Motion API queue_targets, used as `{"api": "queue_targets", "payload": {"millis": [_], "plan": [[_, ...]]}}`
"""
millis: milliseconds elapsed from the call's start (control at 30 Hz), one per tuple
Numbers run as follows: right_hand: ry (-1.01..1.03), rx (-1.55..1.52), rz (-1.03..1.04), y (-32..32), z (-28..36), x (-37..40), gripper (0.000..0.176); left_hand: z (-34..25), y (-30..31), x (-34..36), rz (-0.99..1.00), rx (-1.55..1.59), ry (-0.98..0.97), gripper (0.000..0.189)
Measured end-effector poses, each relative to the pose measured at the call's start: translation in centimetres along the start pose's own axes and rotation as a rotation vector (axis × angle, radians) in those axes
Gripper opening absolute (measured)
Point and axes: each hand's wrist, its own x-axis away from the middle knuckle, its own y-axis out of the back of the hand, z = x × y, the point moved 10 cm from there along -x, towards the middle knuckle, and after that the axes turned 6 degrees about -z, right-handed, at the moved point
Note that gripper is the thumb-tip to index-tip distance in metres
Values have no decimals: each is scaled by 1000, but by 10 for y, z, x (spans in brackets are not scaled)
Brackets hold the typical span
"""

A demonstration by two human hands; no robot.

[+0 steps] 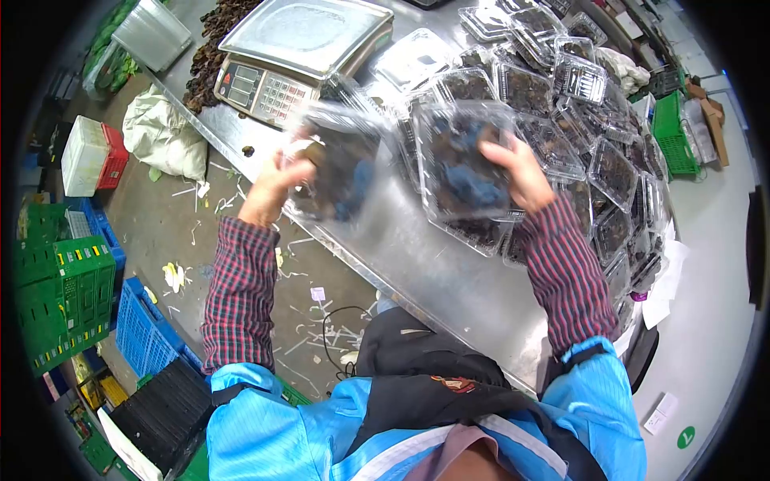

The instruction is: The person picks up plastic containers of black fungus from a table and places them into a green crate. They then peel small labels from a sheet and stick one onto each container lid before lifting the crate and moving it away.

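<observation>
My left hand point(277, 190) is closed on the side of a clear plastic box point(341, 172), which is smeared by motion. My right hand point(523, 172) grips another clear plastic box point(461, 192), thumb over its top and fingers hidden behind. Dark contents show through both boxes, with blue reflections on the plastic. The two boxes hang side by side above the metal table point(417, 256), tilted towards me. Just behind them lies a large heap of similar filled clear boxes point(553, 136), reaching round to the right.
A weighing scale point(269, 88) stands at the table's far left, with a dark brown crinkled pile point(212, 48) beside it. A white sack point(164, 136), green crates point(68, 280) and a blue crate point(144, 329) stand on the littered floor to the left. A green basket point(674, 132) is far right.
</observation>
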Motion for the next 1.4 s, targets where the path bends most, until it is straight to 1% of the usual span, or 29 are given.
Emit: {"api": "queue_targets", "payload": {"millis": [33, 67, 133, 167, 200, 300, 400, 467, 500, 533, 567, 600, 633, 667, 700, 733, 767, 800, 867, 933, 1000, 1033, 1067, 1200, 1233, 1267, 1333, 1367, 1400], "plan": [[20, 40, -34, -3, -6, -25, 43, -5, 10, -1, -137, 117, 23, 35], [-132, 40, -99, 0, -30, -45, 47, 15, 29, -18, -198, 225, 76, 27], [-51, 192, -147, -9, -34, -67, 50, 48, 42, -49, -227, 527, 229, 34], [-47, 201, -149, -12, -33, -70, 50, 54, 45, -58, -250, 583, 231, 34], [-96, 150, -111, -19, -37, -69, 50, 51, 41, -60, -246, 591, 234, 34], [-176, 36, -55, -15, -59, -68, 49, 49, 14, -65, -46, 626, 374, 34], [-184, -12, -17, -5, -74, -78, 47, 51, 11, -79, -43, 533, 301, 35], [-281, -288, 54, -9, -86, -68, 47, 56, 5, -75, -55, 483, 317, 35], [-230, -313, 19, -6, -83, -61, 48, 53, -2, -72, -5, 507, 270, 35], [-271, -354, -33, -2, -89, -55, 45, 49, -7, -73, 42, 530, 220, 35], [-272, -384, -40, 3, -96, -54, 44, 71, -7, -75, 159, 642, 335, 35], [-277, -421, -55, 5, -105, -48, 43, 79, -6, -73, 120, 618, 307, 30], [-278, -431, -83, 10, -114, -42, 44, 88, -11, -69, 174, 649, 343, 29], [-344, -603, 29, 0, -121, -32, 46, 95, -11, -66, 229, 678, 375, 30], [-337, -639, 67, -6, -119, -23, 45, 109, -6, -61, 262, 708, 425, 36], [-326, -678, 102, -12, -115, -14, 44, 112, -1, -56, 236, 725, 397, 39], [-315, -696, 83, -13, -111, -4, 44, 124, 4, -47, 178, 704, 444, 31], [-335, -723, 155, -26, -102, 10, 44, 125, 0, -34, 128, 680, 494, 24], [-360, -722, 238, -32, -97, 31, 45, 76, -58, 3, 286, 678, 486, 34], [-425, -740, 189, -17, -124, 35, 47, 108, -59, 13, 349, 654, 640, 44], [-356, -517, -109, 17, -135, 42, 46, 127, -63, 17, 363, 716, 613, 49], [-416, -649, -46, 9, -135, 53, 47, 160, -35, 8, 297, 823, 613, 46], [-371, -584, 105, -2, -124, 55, 54, 170, -32, 7, 251, 808, 607, 46], [-268, -535, 103, 3, -149, 71, 66, 161, -63, 33, 176, 699, 624, 45], [-254, -627, 124, 1, -148, 76, 71, 158, -69, 37, 176, 673, 631, 45], [-231, -537, 41, 12, -166, 70, 77, 155, -72, 43, 172, 647, 626, 45], [-382, -735, 145, -4, -194, 95, 81, 150, -77, 57, 168, 592, 627, 45], [-404, -836, 141, -9, -200, 113, 80, 146, -78, 62, 170, 577, 630, 44], [-345, -878, 183, -13, -191, 131, 80, 144, -79, 72, 166, 552, 634, 44]]}}
